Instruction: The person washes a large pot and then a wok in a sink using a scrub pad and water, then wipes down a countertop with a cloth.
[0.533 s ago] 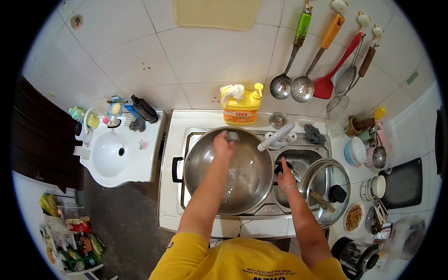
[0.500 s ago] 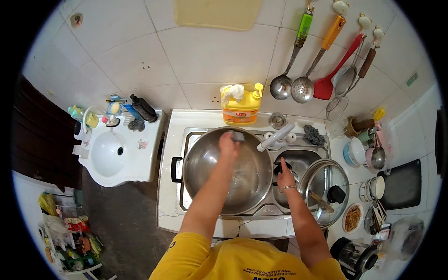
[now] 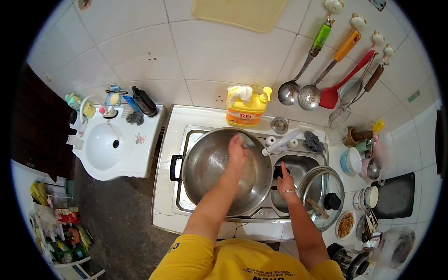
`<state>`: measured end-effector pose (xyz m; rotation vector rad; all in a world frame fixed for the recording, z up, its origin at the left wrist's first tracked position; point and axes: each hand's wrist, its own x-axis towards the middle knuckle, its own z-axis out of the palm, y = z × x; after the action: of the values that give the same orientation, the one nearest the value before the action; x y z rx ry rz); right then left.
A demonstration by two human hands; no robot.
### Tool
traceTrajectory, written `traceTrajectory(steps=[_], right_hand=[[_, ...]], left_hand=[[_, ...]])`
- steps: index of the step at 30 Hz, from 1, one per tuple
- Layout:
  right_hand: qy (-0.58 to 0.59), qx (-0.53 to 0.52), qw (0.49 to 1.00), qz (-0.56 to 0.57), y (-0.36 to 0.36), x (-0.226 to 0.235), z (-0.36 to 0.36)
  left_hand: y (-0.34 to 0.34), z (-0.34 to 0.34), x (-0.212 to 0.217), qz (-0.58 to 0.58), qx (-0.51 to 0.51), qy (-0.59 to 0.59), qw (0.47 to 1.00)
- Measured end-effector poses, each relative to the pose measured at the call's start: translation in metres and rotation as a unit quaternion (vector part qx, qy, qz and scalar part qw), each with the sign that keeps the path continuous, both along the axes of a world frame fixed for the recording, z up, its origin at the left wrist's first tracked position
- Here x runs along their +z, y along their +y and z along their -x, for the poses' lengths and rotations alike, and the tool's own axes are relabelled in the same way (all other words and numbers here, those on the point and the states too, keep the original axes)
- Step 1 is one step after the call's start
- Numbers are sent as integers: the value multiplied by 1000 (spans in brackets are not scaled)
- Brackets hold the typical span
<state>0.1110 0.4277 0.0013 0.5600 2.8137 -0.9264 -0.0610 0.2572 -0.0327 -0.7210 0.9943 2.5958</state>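
Note:
A large steel wok [image 3: 212,182] sits over the sink, tilted slightly, with water on its bottom. Inside it, my left hand [image 3: 237,151] presses a grey scrubbing pad [image 3: 246,140] against the far wall; the pad is blurred. My right hand [image 3: 285,182] is closed round the wok's right black handle [image 3: 278,171], partly hiding it. The opposite black handle [image 3: 174,168] is free on the left. The white faucet [image 3: 280,143] reaches toward the wok's far right rim.
A glass lid [image 3: 322,186] rests over the right basin [image 3: 305,163]. Behind the wok stands a yellow detergent jug [image 3: 245,109]. A dark grey scrubber [image 3: 313,141] lies by the faucet. Bowls [image 3: 352,161] and a plate of food [image 3: 346,225] line the right counter. Ladles [image 3: 289,93] hang above.
My left hand has moved slightly along the wok's far wall with the pad. My right hand keeps its hold on the handle. The whole view has shifted a little.

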Motion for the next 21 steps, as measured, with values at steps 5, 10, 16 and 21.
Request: traceTrajectory(steps=[5, 10, 16, 21], right_hand=[[6, -14, 999, 39, 0, 4, -3], [62, 0, 997, 39, -7, -6, -3], [46, -37, 996, 61, -6, -5, -5], [211, -32, 968, -130, -56, 11, -19]], left_hand=[[-86, 2, 19, 29, 216, -2, 976], [-149, -51, -85, 468, -23, 150, 871], [-134, -107, 5, 713, -522, 282, 374], [-168, -112, 23, 605, -403, 405, 555]])
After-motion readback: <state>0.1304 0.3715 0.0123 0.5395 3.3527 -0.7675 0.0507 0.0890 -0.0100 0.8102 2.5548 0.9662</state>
